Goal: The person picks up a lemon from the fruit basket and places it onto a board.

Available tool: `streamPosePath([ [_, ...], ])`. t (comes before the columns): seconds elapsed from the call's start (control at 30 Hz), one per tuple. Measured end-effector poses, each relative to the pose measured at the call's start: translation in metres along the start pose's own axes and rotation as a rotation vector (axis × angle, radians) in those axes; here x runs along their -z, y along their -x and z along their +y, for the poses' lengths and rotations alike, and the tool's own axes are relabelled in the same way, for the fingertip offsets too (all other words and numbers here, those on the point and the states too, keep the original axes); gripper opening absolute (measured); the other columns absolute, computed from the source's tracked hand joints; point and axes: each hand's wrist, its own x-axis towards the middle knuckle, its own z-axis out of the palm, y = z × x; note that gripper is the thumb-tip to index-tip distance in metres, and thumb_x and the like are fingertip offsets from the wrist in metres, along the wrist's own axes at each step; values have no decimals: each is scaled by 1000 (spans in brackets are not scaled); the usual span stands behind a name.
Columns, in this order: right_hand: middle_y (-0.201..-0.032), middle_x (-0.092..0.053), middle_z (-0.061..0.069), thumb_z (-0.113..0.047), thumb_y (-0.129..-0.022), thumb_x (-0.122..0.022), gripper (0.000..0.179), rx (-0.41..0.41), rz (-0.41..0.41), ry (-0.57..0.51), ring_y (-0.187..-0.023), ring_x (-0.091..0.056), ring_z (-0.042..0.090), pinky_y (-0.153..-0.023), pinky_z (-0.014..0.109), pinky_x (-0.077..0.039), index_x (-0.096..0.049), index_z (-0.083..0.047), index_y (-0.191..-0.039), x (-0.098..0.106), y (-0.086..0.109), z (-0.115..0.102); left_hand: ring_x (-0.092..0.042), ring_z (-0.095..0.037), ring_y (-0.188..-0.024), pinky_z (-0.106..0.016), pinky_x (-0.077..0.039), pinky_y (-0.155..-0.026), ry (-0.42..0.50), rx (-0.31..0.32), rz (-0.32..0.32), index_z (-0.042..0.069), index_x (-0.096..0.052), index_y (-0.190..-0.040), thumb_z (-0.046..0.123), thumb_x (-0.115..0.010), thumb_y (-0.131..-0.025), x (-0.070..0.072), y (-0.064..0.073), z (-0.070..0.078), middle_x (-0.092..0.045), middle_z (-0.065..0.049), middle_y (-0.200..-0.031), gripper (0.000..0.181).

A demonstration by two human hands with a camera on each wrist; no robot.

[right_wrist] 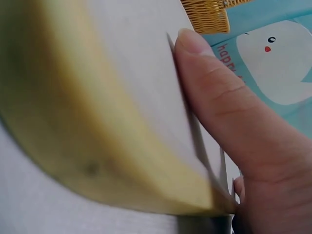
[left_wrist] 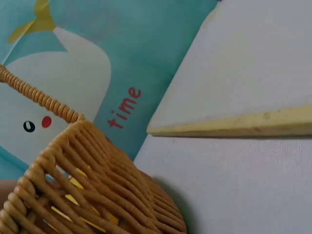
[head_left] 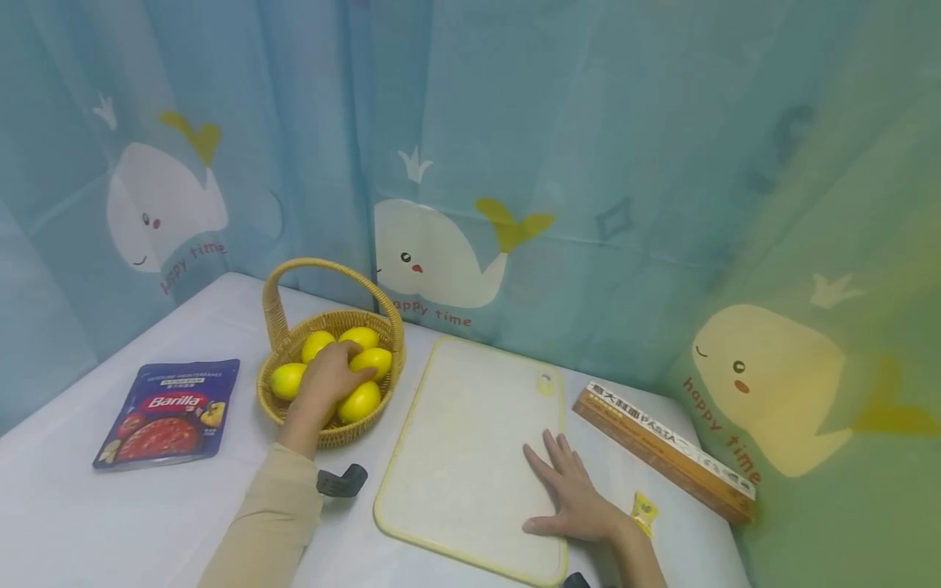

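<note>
A woven basket with an arched handle holds several yellow lemons. My left hand reaches down into it, thumb and forefinger on either side of a lemon at the right; the other fingertips are hidden among the fruit. In the left wrist view the basket's side blocks the fingers. To the right lies a white cutting board with a yellow rim. My right hand rests on its right edge, fingers spread and straight, and the right wrist view shows the thumb lying along the board's surface.
A blue Barilla sauce pouch lies left of the basket. On the right are a long pasta box and a small yellow packet by the right wrist. A whale-print curtain hangs behind the white table.
</note>
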Motion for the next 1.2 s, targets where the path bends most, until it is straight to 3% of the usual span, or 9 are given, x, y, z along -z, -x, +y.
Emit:
streamPosePath([
  [0.27, -156, 2, 29, -49, -68, -79, 104, 29, -39, -32, -139, 12, 54, -108, 71, 5, -26, -13, -151, 5, 2, -1, -48, -43, -121, -55, -38, -102, -45, 56, -20, 2, -45, -136, 47, -61, -88, 1, -1, 2, -54, -22, -132, 68],
  [0.5, -155, 4, 31, -52, -64, -80, 110, 21, -57, -15, -138, 14, 56, -107, 72, 5, -25, -12, -150, 7, 2, -3, -49, -40, -122, -55, -39, -102, 14, 74, -53, 7, -42, -137, 47, -61, -88, -1, -3, 1, -51, -20, -135, 66],
  [0.9, -155, 6, 30, -51, -62, -82, 113, 18, -82, -35, -137, 17, 55, -107, 72, 4, -23, -13, -151, 7, 3, -7, -49, -38, -122, -53, -39, -102, 22, 73, 10, 9, -46, -137, 49, -65, -84, -1, 1, 1, -54, -18, -135, 69],
  [1.2, -156, 8, 26, -50, -61, -82, 113, -35, -93, -66, -139, 19, 51, -109, 69, 7, -23, -15, -151, 6, 3, -9, -51, -37, -119, -52, -39, -101, 51, 60, 41, 10, -51, -135, 45, -69, -83, 0, 3, 4, -58, -17, -130, 66],
])
